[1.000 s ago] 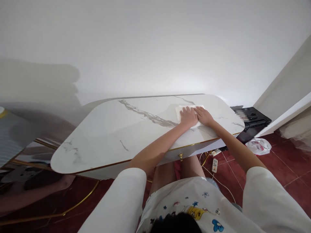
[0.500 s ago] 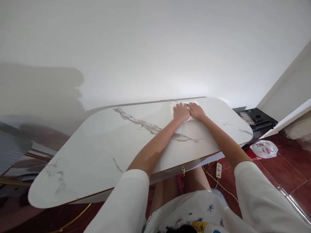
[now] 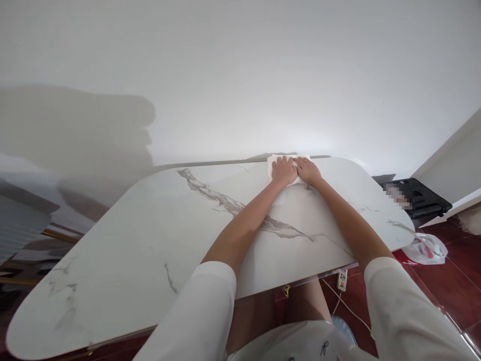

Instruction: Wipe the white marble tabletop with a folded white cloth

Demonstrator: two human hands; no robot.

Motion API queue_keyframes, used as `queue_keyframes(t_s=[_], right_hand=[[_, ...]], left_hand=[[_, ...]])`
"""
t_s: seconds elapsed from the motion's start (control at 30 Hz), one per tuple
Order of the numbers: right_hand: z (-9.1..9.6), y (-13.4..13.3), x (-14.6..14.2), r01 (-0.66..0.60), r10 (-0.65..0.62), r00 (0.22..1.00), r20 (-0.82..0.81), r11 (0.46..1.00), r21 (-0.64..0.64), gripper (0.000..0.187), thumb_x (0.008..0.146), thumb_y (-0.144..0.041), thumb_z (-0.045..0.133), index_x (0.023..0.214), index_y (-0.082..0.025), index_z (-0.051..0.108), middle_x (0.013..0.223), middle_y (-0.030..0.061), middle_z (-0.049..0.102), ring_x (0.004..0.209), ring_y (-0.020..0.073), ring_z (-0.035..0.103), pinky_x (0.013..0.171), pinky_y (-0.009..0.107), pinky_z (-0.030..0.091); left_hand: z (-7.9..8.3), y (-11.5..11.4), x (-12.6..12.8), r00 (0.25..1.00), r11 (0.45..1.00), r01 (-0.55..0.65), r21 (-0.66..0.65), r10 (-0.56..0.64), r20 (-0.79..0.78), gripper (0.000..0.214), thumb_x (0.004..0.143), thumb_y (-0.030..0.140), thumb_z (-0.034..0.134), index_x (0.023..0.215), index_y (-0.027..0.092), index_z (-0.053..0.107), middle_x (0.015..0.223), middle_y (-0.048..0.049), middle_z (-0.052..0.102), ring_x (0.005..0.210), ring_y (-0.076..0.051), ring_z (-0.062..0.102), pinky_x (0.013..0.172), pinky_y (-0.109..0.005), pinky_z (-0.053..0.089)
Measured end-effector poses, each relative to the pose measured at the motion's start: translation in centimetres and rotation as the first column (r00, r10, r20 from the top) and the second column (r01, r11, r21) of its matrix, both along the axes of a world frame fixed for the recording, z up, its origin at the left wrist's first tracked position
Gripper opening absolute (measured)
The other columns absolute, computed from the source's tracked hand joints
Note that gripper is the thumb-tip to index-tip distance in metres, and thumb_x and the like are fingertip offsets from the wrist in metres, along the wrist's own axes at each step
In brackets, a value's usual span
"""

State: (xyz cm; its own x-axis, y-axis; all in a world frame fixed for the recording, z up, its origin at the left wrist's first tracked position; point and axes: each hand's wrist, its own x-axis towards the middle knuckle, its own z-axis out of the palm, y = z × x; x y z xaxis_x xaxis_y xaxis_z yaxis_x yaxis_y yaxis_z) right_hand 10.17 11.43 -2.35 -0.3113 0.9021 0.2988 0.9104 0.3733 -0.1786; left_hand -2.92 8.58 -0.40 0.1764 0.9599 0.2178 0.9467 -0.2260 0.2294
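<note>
Both my hands lie flat, side by side, on a white cloth [image 3: 270, 171] at the back edge of a white marble-patterned table [image 3: 124, 250]. My left hand [image 3: 284, 171] presses on the cloth's middle with its fingers spread forward. Beside it, my right hand [image 3: 308, 171] rests on the cloth's right part, fingers stretched out towards the left and the wall. The hands touch or nearly touch each other. Under the palms, most of the cloth is hidden. Its far edge reaches the tabletop's rim by the wall.
A pale wall [image 3: 240, 80] stands right behind the table. To the right are a black case [image 3: 428, 198], a plastic bag [image 3: 430, 249] and a white power strip [image 3: 341, 281] with its cable on the red tiled floor [image 3: 447, 276]. Gold-coloured furniture parts show at the left.
Both hands and the cloth have slid a little away from me, up to the table's back edge. My view has shifted, so the tabletop looks larger and nearer.
</note>
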Motion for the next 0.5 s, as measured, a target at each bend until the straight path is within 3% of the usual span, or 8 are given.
queue_keyframes(t_s=[0.17,0.5], right_hand=[[0.1,1.2,0.4,-0.006,0.006,1.000,-0.009,1.000,-0.027,0.055,0.096,-0.021,0.031,0.148,-0.014,0.048,0.154,0.0097,0.048,0.142,0.0287,0.041,0.117,0.048,0.035],[-0.2,3.0,2.6,-0.002,0.003,1.000,0.007,0.999,-0.039,0.054,0.098,-0.023,0.031,0.149,-0.017,0.047,0.154,0.0071,0.047,0.143,0.0268,0.040,0.119,0.047,0.032]], left_hand=[[0.2,0.8,0.5,0.999,0.999,-0.031,-0.008,0.031,-0.016,0.046,0.099,0.027,0.027,0.139,0.019,0.050,0.151,-0.0109,0.046,0.138,-0.029,0.037,0.111,-0.046,0.032],[-0.2,2.5,2.5,0.999,0.999,-0.042,0.006,0.042,-0.007,0.045,0.099,0.030,0.029,0.138,0.019,0.050,0.148,-0.0125,0.048,0.137,-0.030,0.038,0.110,-0.047,0.031]])
